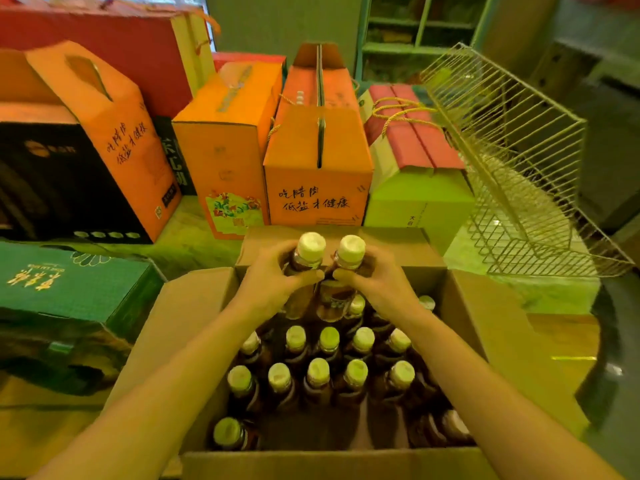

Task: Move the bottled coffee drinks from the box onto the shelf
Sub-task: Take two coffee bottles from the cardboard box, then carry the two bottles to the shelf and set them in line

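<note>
An open cardboard box (194, 327) stands in front of me with several brown bottled coffee drinks (318, 375) upright inside, all with pale caps. My left hand (273, 282) grips one bottle (310, 252) by its neck and shoulder. My right hand (374, 282) grips a second bottle (349, 254) the same way. Both bottles are held side by side, raised above the far end of the box. A wire shelf rack (512, 161) leans tilted at the upper right.
Orange gift cartons (318, 168) stand in a row behind the box, with a red one (412, 133) on a pale green carton and a black one (45, 181) at the left. A green carton (69, 285) lies to the left. A green shelving unit (422, 32) is far back.
</note>
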The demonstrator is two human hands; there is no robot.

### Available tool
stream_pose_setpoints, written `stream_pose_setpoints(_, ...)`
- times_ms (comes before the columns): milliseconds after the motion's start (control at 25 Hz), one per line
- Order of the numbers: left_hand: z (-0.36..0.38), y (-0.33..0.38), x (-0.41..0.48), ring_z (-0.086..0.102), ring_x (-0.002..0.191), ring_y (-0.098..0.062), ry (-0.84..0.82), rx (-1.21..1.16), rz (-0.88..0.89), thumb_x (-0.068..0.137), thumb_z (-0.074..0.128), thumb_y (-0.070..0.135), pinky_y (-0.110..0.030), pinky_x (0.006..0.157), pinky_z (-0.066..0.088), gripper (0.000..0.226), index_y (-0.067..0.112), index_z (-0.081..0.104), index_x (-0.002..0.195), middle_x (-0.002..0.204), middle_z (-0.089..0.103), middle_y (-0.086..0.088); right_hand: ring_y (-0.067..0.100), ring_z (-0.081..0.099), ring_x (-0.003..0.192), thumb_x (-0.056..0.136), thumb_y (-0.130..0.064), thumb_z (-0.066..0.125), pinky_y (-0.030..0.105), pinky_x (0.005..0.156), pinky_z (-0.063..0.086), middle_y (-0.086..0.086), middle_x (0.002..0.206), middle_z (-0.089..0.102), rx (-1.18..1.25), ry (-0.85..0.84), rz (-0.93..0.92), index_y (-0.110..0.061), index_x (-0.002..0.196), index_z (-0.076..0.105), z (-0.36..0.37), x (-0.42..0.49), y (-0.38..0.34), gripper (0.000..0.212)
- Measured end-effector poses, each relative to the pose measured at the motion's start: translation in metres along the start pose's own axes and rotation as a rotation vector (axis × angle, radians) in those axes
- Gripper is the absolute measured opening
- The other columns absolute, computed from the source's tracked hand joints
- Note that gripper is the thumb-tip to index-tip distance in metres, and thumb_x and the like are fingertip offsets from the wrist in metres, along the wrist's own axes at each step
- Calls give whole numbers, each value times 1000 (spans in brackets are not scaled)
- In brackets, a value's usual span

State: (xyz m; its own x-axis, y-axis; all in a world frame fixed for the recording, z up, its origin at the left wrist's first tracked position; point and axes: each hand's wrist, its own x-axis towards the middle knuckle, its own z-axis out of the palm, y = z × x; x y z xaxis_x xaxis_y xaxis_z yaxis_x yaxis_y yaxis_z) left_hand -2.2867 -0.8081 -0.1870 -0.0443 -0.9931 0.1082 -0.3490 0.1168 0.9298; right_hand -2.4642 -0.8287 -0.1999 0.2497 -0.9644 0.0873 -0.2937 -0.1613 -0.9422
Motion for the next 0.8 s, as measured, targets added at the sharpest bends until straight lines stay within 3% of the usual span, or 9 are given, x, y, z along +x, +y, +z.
stream_pose_setpoints(80, -1, 45, -9, 58, 79, 18, -8, -62, 63, 73, 73, 12, -4, 71, 47, 33, 26, 60, 101, 90, 60, 22, 6, 65, 91, 77, -7, 71, 25, 85, 53, -4, 94, 69, 77, 22, -51, -20, 95, 64, -24, -15, -35, 23)
stream_pose_setpoints(240, 18, 114, -28, 62, 71, 15, -64, -198, 133, 74, 73, 14, -4, 59, 48, 26, 31, 63, 91, 84, 66, 17, -1, 67, 78, 78, -2, 67, 15, 72, 53, -2, 89, 69, 105, 132, -112, -8, 96, 66, -77, -62, -91, 19)
stream_pose_setpoints(360, 45, 151, -43, 61, 65, 17, -158, -258, 205, 76, 71, 10, -1, 53, 45, 23, 31, 64, 84, 67, 68, 22, -4, 67, 74, 82, 1, 63, 12, 67, 52, -6, 85, 70, 76, 232, -114, -8, 97, 65, -112, -107, -116, 17)
stream_pose_setpoints(520, 86, 191, -66, 64, 69, 10, -401, -339, 300, 77, 68, 1, -8, 60, 51, 20, 16, 67, 90, 73, 71, 14, -6, 66, 72, 82, -2, 63, 10, 66, 50, -17, 79, 71, -41, 465, -82, -17, 91, 66, -145, -181, -138, 18)
stream_pose_setpoints(640, 114, 216, -91, 67, 73, 4, -614, -358, 385, 76, 70, 5, -15, 66, 52, 22, 25, 67, 83, 72, 73, 16, -2, 65, 74, 84, -7, 63, 8, 65, 51, -2, 90, 69, -139, 691, -14, -8, 101, 66, -150, -249, -155, 17)
stream_pose_setpoints(800, 145, 246, -154, 67, 86, -10, -909, -344, 468, 76, 70, 15, -28, 77, 53, 18, 25, 67, 91, 88, 72, 5, 4, 65, 91, 86, -16, 63, 10, 68, 51, 1, 101, 69, -209, 982, 100, -12, 107, 66, -127, -353, -176, 22)
